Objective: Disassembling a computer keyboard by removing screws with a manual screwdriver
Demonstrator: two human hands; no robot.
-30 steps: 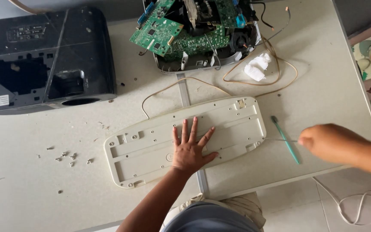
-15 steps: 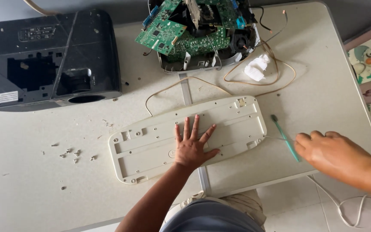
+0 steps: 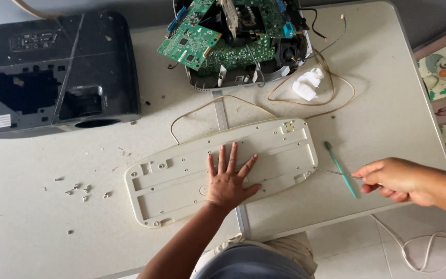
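Upturned cream keyboard [image 3: 192,175] angled across the white table [image 3: 388,93], its right end near the front edge; open room left of it, bar scattered screws [image 3: 81,191]. Left hand [image 3: 228,178] flat, fingers spread, pressing the keyboard. Right hand [image 3: 396,178] pinching what seems a thin metal tool [image 3: 334,171], crossing a teal stick [image 3: 340,169].

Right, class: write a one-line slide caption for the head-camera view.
Left hand flat on an upturned cream keyboard; right hand pinching a thin tool beside a green-handled tool.
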